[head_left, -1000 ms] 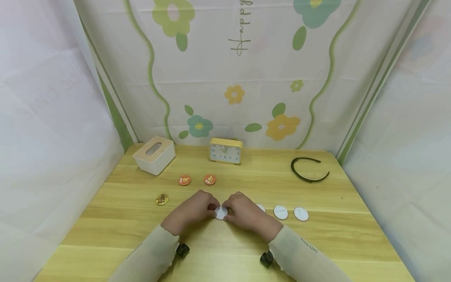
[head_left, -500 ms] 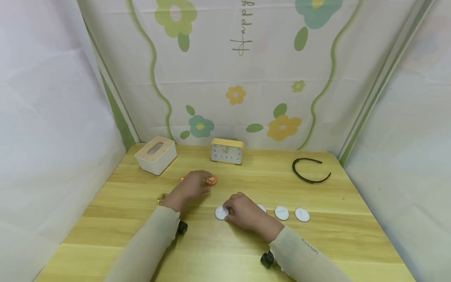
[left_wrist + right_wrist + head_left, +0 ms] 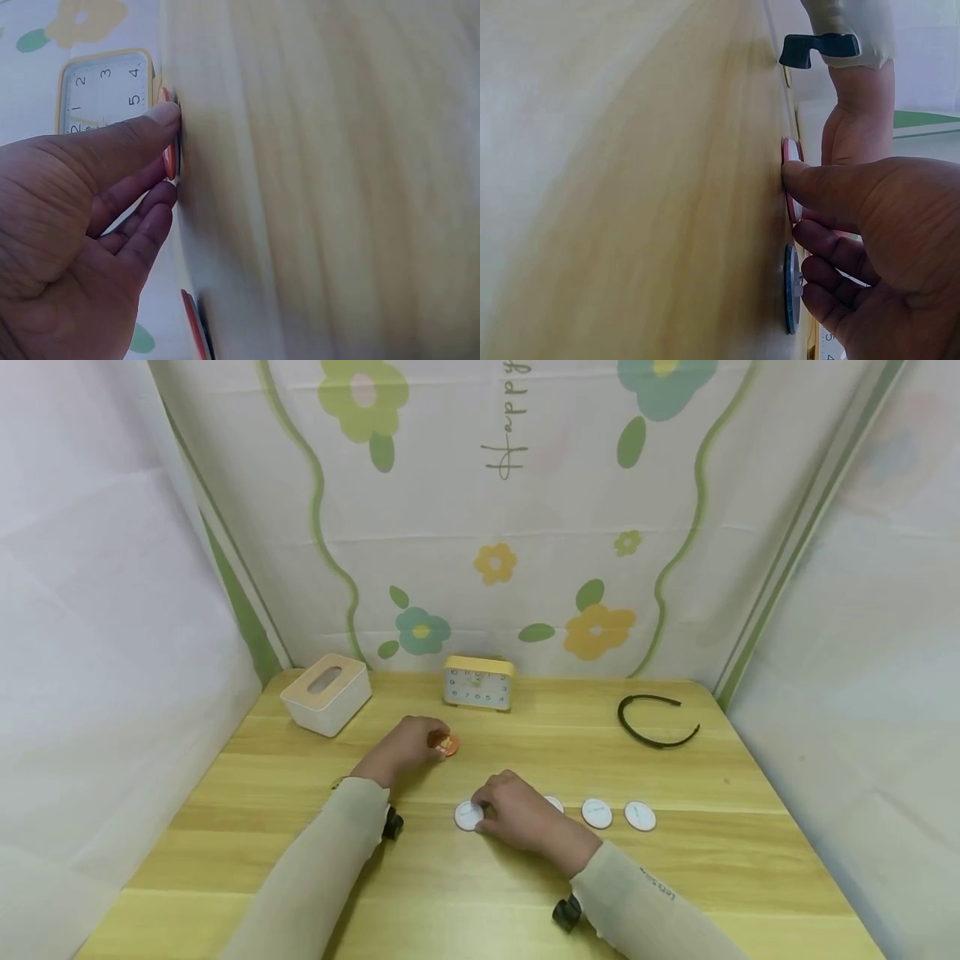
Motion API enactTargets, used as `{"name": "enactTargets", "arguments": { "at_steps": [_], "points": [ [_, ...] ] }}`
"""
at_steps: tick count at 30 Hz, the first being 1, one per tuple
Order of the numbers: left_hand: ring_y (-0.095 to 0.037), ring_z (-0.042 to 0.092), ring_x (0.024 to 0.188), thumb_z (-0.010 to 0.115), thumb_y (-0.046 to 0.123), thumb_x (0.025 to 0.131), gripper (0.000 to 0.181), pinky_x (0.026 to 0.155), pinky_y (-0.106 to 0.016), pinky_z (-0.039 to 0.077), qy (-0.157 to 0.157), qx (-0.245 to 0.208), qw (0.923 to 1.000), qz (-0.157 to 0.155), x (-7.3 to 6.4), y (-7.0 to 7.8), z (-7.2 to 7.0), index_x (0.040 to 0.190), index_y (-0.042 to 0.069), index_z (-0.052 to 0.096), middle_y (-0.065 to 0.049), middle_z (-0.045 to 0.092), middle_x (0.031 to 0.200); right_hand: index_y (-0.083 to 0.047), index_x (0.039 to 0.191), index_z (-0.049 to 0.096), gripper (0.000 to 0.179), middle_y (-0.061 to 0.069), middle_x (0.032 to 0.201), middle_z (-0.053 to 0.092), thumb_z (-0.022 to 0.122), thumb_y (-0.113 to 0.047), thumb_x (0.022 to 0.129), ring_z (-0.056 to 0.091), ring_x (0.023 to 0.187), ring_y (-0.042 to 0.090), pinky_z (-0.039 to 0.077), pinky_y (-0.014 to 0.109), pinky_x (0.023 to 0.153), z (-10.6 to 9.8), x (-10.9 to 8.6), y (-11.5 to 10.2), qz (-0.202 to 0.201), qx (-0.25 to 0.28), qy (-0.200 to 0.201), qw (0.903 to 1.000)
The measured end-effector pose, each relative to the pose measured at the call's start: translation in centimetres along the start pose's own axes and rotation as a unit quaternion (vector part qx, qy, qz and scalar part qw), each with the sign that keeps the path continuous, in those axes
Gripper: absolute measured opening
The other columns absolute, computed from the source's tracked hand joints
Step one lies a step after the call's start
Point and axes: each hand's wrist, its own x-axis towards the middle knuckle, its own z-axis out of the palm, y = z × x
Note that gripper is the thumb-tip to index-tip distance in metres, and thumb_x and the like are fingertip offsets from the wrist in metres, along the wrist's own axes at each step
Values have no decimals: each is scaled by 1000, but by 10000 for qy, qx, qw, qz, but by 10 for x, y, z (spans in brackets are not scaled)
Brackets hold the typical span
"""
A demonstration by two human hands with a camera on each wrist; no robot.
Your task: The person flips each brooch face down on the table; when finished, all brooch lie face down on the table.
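My left hand (image 3: 408, 747) pinches an orange round badge (image 3: 449, 744) lying on the table, thumb on one edge and fingers on the other; the left wrist view shows the badge (image 3: 169, 161) edge-on. A second orange badge (image 3: 196, 326) lies below it there, hidden behind the hand in the head view. With thumb and forefinger, my right hand (image 3: 519, 814) holds the edge of a white-faced round badge (image 3: 467, 816) flat on the table. Another badge (image 3: 790, 289) lies under its curled fingers in the right wrist view.
Two white-faced badges (image 3: 597, 813) lie right of my right hand. A gold badge (image 3: 337, 782) is mostly covered by the left wrist. Farther back are a tissue box (image 3: 327, 697), a yellow clock (image 3: 478, 683) and a black headband (image 3: 626, 723). Fabric walls enclose the table.
My left hand has let go of the white-faced badge and moved forward and left to the orange badge, which it now pinches. The right hand stays on the white-faced badge.
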Motion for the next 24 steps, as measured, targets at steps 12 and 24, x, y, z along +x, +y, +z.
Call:
{"name": "enactTargets", "arguments": {
  "at_steps": [12,24],
  "points": [
    [-17,67,101,85,8,94,29,99,-44,57,-259,-40,9991,327,-34,3,-2,122,13,79,2,76,108,-12,121,81,32,-2,111,77,87,-29,95,61,105,15,55,34,96,2,1,4,-69,-107,57,9999],
    [-17,65,97,89,7,90,32,95,-42,57,-534,-143,9976,424,-82,1,1,121,13,79,5,74,106,-12,123,80,33,-1,113,77,87,-30,95,60,105,15,55,34,94,2,2,4,2,-89,-18,10000]
  ]
}}
